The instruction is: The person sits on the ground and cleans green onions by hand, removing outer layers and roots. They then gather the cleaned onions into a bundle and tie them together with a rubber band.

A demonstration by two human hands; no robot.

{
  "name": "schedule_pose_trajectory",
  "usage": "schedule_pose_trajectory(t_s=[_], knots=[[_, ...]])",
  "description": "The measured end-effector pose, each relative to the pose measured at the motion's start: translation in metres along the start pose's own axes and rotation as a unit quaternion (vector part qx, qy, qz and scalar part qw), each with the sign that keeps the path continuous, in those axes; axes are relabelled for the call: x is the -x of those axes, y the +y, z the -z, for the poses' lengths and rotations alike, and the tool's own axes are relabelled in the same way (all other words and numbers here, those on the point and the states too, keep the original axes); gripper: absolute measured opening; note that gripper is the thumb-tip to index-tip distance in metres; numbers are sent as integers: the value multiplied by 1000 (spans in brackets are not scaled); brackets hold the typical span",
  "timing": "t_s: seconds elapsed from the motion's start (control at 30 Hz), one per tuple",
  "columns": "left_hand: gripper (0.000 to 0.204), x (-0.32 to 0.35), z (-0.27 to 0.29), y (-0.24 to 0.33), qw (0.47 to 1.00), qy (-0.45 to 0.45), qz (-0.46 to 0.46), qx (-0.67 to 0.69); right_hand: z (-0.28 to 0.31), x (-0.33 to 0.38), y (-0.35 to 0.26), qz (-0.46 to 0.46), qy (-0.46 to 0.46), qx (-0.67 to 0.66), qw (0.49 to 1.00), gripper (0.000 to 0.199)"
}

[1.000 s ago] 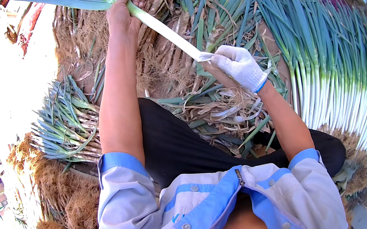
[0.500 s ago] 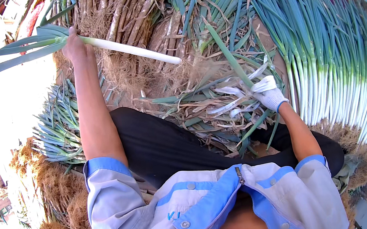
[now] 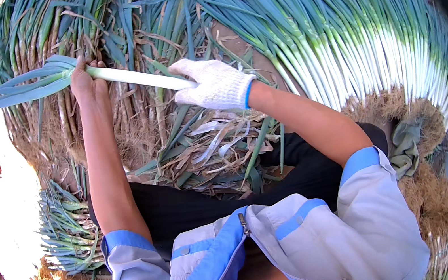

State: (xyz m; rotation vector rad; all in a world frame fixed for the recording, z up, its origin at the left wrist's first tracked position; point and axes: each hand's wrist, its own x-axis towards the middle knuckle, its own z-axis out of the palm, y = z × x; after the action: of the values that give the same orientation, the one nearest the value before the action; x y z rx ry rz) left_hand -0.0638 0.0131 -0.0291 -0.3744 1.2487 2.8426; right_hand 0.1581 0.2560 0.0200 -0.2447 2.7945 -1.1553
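Note:
A long green onion (image 3: 132,77) lies almost level in front of me, its blue-green leaves fanned out to the left and its white shaft pointing right. My bare left hand (image 3: 88,81) is closed around it where the leaves meet the shaft. In a white knitted glove with a blue cuff, my right hand (image 3: 219,83) has the white end between thumb and fingers; the very tip is hidden in the glove. Below the shaft, a heap of stripped dry leaves and pale skins (image 3: 208,151) lies before my crossed legs.
Many cleaned green onions (image 3: 350,59) lie in a fanned row at the right, white ends toward me. Brownish unpeeled onions (image 3: 62,111) with roots spread across the upper left. Another bundle (image 3: 68,236) is beside my left leg. A grey-green cloth (image 3: 406,143) sits by my right knee.
My right hand has let go of the stripped outer leaf and moved up and left onto the onion's white end. My left hand still holds the onion. The view has shifted rightward.

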Motion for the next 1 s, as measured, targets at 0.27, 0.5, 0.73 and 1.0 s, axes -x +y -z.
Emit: schedule_pose_trajectory(t_s=[0.27,0.5,0.73,1.0], knots=[[54,81,-126,-72,869,-327,42,-369,172,128,101,-72,281,125,949,35],[54,33,149,-167,505,-172,-34,-845,210,244,251,-282,361,209,864,41],[57,75,140,-168,462,-185,-47,-866,175,301,354,-508,250,236,790,50],[59,116,125,-156,448,-124,29,-885,181,305,368,-575,211,266,745,52]])
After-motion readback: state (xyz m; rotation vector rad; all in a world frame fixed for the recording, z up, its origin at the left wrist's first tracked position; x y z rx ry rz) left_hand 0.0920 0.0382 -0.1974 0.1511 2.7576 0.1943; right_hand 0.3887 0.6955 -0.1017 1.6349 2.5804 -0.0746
